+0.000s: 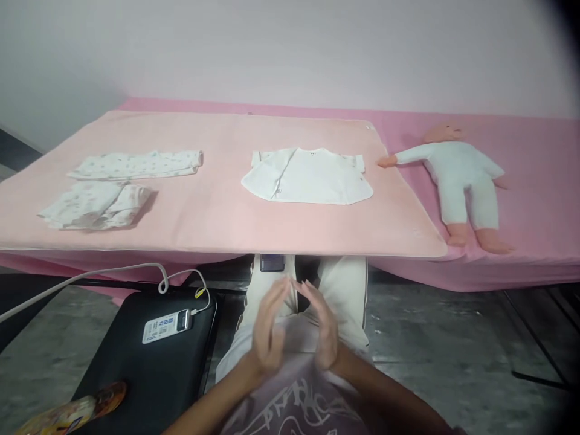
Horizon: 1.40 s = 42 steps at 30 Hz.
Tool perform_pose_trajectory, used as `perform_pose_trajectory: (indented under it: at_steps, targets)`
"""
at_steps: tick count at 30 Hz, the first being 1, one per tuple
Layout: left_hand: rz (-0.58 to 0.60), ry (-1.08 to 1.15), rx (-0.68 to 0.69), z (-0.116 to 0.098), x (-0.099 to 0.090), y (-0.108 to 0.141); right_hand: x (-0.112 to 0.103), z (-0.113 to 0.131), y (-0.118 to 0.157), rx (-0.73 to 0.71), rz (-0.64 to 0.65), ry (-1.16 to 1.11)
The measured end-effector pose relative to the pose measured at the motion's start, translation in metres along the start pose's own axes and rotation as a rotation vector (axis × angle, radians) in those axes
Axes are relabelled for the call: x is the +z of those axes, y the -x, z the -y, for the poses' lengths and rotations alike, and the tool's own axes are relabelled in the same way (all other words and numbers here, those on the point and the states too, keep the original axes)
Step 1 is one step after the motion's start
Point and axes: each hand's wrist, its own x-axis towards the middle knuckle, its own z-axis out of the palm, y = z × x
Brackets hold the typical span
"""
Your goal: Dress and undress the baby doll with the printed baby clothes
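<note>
Above my lap, my left hand [270, 329] and my right hand [321, 323] face each other with fingers stretched out. Their fingertips meet or nearly meet, and nothing shows between the palms. On the table past them lies a small white baby shirt [317, 178], spread flat. A folded, patterned white cloth [136, 164] lies at the left, with a looser bundled patterned cloth [97, 205] nearer the front edge. At the right a baby doll [462, 175] in a white suit lies on its back, one hand reaching the mat's edge.
A pale pink mat [212, 223] covers much of the table over a deeper pink sheet [539, 199]. Left of my legs, a white power bank [167, 326] with a cable rests on a black seat [149, 374], near a bottle [77, 414]. A phone [272, 262] lies on my thigh.
</note>
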Motion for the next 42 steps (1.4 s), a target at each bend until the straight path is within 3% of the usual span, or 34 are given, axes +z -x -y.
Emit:
perform_pose_trajectory:
  at_steps: [4,7,10,15,22,26,32,38,42]
  targets:
    - [-0.169,-0.027,-0.098,0.054,0.005,-0.014,0.008,-0.045,-0.026,0.105,-0.154,-0.314]
    - [-0.161,-0.106,-0.178,0.089,0.017,-0.026,0.028,-0.068,-0.062,0.230,-0.164,-0.386]
    - [-0.139,-0.139,-0.193,0.107,0.034,-0.036,0.050,-0.080,-0.096,0.263,-0.154,-0.437]
    - [-0.124,-0.170,-0.205,0.117,0.055,-0.041,0.078,-0.082,-0.126,0.299,-0.109,-0.402]
    - [-0.164,-0.144,-0.127,0.131,0.062,-0.038,0.097,-0.082,-0.138,0.338,-0.177,-0.251]
    - [-0.184,-0.150,-0.104,0.132,0.063,-0.037,0.097,-0.086,-0.136,0.324,-0.184,-0.299]
    - [-0.194,-0.166,-0.111,0.127,0.063,-0.038,0.084,-0.104,-0.127,0.307,-0.139,-0.556]
    - [-0.198,-0.186,-0.096,0.127,0.064,-0.038,0.077,-0.132,-0.118,0.336,-0.071,-0.573]
    - [-0.199,-0.193,-0.080,0.128,0.064,-0.037,0.081,-0.138,-0.115,0.326,-0.074,-0.573]
